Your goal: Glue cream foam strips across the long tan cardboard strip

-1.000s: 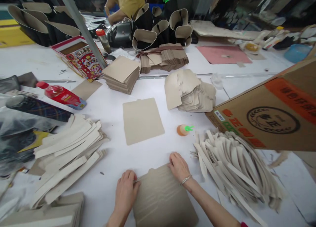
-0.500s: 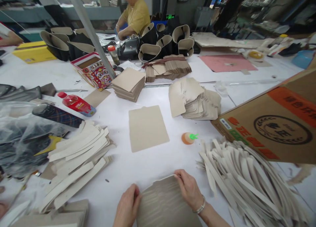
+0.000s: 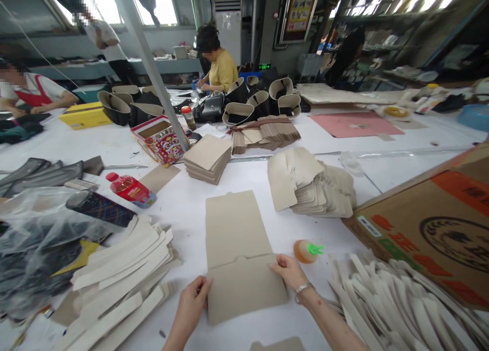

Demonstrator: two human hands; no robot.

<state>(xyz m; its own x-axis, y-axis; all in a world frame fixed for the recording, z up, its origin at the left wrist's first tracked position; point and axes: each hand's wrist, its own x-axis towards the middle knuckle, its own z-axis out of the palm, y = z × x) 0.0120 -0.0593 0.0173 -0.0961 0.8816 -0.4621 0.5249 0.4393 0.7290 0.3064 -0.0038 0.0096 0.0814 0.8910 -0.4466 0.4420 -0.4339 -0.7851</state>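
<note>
Piece at the lower border (image 3: pixel 278 344): beige, mostly cut off from view, between the forearms.
Left hand (image 3: pixel 193 297): thumb and fingers pinched on the left edge of the front panel (image 3: pixel 246 292), a little below its upper corner.
Right hand (image 3: pixel 293 273): fingers closed on the same panel at its upper right corner, thumb over the top face; a bracelet (image 3: pixel 304 289) circles the wrist.
Front panel: beige, spanning between the two sets of fingers, most of it on the person's side of them; its tabbed upper edge overlaps the near part of the rear panel. Whether their faces touch, I cannot tell.
Pale strips: one fanned pile (image 3: pixel 126 262) left of the left hand, another heap (image 3: pixel 397 305) right of the right forearm.
Rear panel (image 3: pixel 235 223): flat on the white worktop (image 3: pixel 185 208), mostly beyond the fingers.
Green-capped bottle (image 3: pixel 304 251): just beyond the right hand, apart from it.
Carton (image 3: pixel 420 223): tilted, at the right.
Stacks: a fanned beige one (image 3: pixel 309 188) beyond the bottle, a squarer one (image 3: pixel 208 160) farther left.
Background: beige-lined black bags (image 3: pixel 239 115), then a person in a yellow top (image 3: pixel 224 71).
</note>
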